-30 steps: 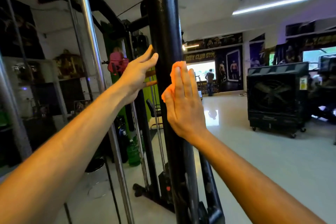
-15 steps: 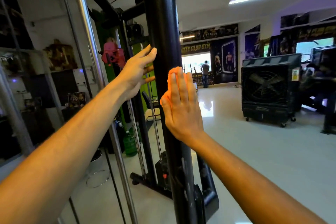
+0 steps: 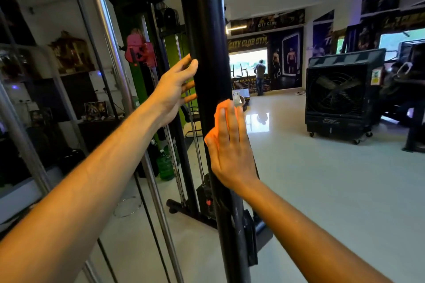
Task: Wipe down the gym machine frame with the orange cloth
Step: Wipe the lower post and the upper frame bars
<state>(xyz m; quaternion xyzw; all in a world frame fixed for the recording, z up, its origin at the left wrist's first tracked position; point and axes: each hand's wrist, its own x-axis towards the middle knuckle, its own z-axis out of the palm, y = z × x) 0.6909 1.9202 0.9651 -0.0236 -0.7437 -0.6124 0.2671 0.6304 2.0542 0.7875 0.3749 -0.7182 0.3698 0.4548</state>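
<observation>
A thick black upright post (image 3: 204, 30) of the gym machine frame runs from top to bottom in the middle of the view. My right hand (image 3: 230, 149) lies flat with straight fingers against the post's right side and presses the orange cloth (image 3: 219, 111) onto it; only the cloth's edge shows past my fingers. My left hand (image 3: 177, 89) rests on the post's left side higher up, thumb on the front and fingers reaching behind it.
A chrome guide rod (image 3: 108, 37) and cables stand left of the post, with the weight stack (image 3: 205, 197) and base foot behind. A large black fan cooler (image 3: 340, 96) on wheels stands at right. A person (image 3: 259, 76) stands far back. Shiny floor (image 3: 322, 179) spreads right.
My right hand has slid the orange cloth down the post. The left hand has kept its place on the post. The view has tilted down slightly.
</observation>
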